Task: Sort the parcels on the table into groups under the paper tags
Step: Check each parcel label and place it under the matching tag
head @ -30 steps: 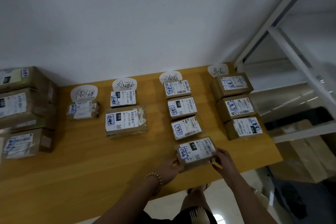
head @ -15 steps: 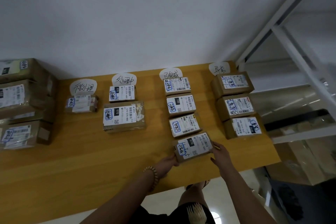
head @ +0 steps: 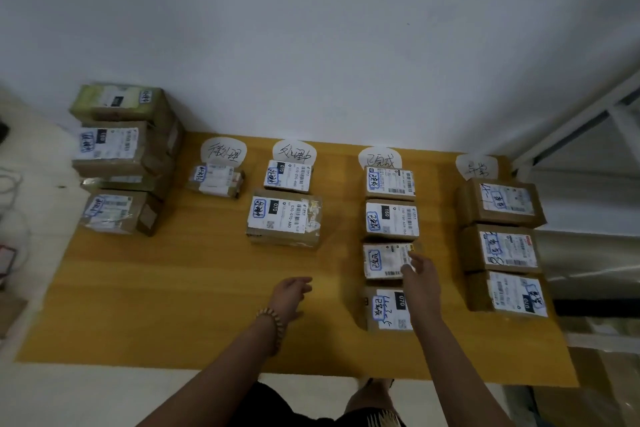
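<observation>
While the right hand rests open-fingered on the third parcel under the third tag, left hand empty, nudge it square; unsorted stack waits far left.

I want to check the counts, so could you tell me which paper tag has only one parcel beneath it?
The leftmost tag. A single small parcel lies under it, while the other three tags head columns of two, four and three.
</observation>
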